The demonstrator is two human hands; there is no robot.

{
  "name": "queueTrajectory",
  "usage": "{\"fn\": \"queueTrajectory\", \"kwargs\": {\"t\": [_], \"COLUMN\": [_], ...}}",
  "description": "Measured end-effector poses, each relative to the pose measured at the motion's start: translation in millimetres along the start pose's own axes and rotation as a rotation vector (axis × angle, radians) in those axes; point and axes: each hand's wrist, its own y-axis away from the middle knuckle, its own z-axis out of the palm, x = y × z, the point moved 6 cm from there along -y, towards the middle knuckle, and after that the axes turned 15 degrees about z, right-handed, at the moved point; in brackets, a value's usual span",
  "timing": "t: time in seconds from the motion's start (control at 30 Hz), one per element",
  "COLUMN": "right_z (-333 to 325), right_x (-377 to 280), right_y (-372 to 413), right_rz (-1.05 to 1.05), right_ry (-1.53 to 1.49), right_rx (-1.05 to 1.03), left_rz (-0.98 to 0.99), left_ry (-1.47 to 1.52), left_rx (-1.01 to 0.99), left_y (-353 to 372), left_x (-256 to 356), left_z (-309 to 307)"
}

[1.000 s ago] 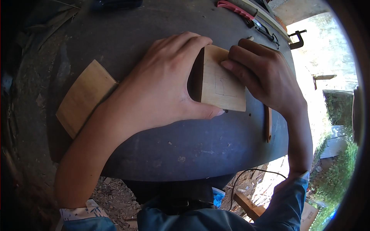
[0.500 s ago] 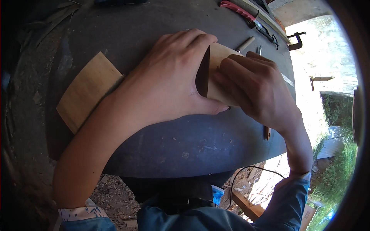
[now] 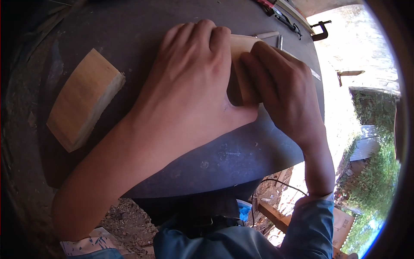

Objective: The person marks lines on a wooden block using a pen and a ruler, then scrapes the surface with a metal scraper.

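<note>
My left hand (image 3: 194,73) is wrapped around a wooden block (image 3: 242,45), its thumb along the near edge and its fingers over the far side. The block has a pale face on the right and a darker side showing between thumb and fingers. My right hand (image 3: 288,86) is closed, its curled fingers against the pale face. Whether a small thing lies under those fingertips is hidden. To the left, apart from both hands, a second pale wooden block (image 3: 84,97) with a rough sawn edge lies on the dark tabletop (image 3: 207,170).
Behind the right hand lie a thin rod-like handle (image 3: 268,34) and a slim metal tool (image 3: 280,42). A red-handled tool (image 3: 266,4) and a black clamp (image 3: 320,32) are at the far right edge. Below are a cable (image 3: 286,186) and a wooden beam (image 3: 276,218).
Both hands and the held block have shifted away from me and slightly left in view, and the block has turned. The second block shows more of its rough edge as the view moved.
</note>
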Motion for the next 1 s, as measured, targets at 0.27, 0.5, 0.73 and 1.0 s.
{"fn": "queueTrajectory", "kwargs": {"t": [0.27, 0.5, 0.73, 1.0], "right_z": [4.3, 3.8, 2.1, 6.7], "right_x": [-2.5, -2.1, -7.3, 0.5], "right_y": [0.2, -0.7, 21.6, 16.3], "right_rz": [-0.083, -0.075, -0.019, -0.076], "right_ry": [0.088, 0.147, 0.164, 0.228], "right_rx": [0.118, 0.137, 0.125, 0.153], "left_rz": [0.069, 0.076, 0.098, 0.121], "left_ry": [-0.044, -0.088, -0.117, -0.090], "left_rx": [-0.015, -0.040, -0.041, -0.050], "left_y": [-1.4, -0.9, -1.6, -1.8], "left_x": [6.5, 10.9, 16.0, 14.2], "left_z": [4.1, 3.8, 4.9, 8.0]}}
